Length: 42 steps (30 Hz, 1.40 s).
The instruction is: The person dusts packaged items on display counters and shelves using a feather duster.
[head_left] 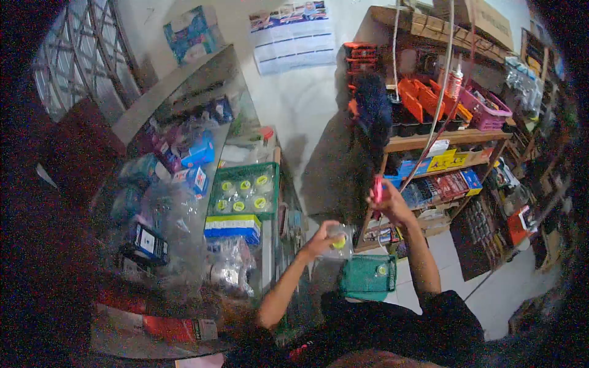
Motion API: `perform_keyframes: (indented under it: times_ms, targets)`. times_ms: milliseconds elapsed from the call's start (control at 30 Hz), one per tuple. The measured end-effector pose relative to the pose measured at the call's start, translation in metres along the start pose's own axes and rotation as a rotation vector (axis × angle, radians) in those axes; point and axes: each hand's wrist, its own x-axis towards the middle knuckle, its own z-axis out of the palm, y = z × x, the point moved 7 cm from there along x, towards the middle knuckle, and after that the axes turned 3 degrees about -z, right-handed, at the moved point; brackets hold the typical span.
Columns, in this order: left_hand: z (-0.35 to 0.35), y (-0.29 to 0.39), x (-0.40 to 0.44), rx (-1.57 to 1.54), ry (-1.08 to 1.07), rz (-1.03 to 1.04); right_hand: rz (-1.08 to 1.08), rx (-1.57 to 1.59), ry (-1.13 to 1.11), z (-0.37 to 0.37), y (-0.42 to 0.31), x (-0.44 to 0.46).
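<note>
My left hand [320, 240] is closed on a clear plastic container [345, 242] with a yellow-green label. Raised to the right of it, my right hand [391, 203] grips a pink object [378, 189], too blurred to name. Below both hands sits a green basket [362, 279] with a similar labelled container [382, 270] inside. On the left, a green crate [274, 175] holds several clear containers with yellow-green labels.
A glass display case [236, 92] with packaged goods stands at the left. Blue-and-white boxes [232, 231] lie beside the green crate. Wooden shelves [423, 142] at the right carry orange bins [410, 100] and a pink basket [488, 113]. Cords hang in front of them.
</note>
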Motion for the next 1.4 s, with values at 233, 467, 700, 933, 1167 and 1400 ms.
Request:
perform_keyframes:
  times_ms: [233,467,700,933,1167,1400]
  targets:
    - [-0.059,-0.014,0.007,-0.622,0.29,-0.027,0.232,0.022,0.125,-0.045,0.095,-0.106]
    - [-0.051,0.03,-0.016,-0.708,0.383,0.232,0.395,-0.368,-0.022,-0.024,0.106,-0.166]
    - [-0.051,0.043,-0.008,-1.055,0.234,0.214,0.455,-0.745,-0.281,-0.002,0.153,-0.192]
    - [-0.038,0.065,-0.011,-0.942,0.245,0.214,0.561,-0.624,-0.206,0.021,0.16,-0.188]
    - [-0.037,0.067,-0.006,-1.113,0.163,0.154,0.577,-0.345,0.217,0.004,0.14,-0.179]
    - [-0.045,0.033,0.007,-1.478,0.011,0.026,0.378,-0.726,-0.016,-0.021,0.154,-0.191]
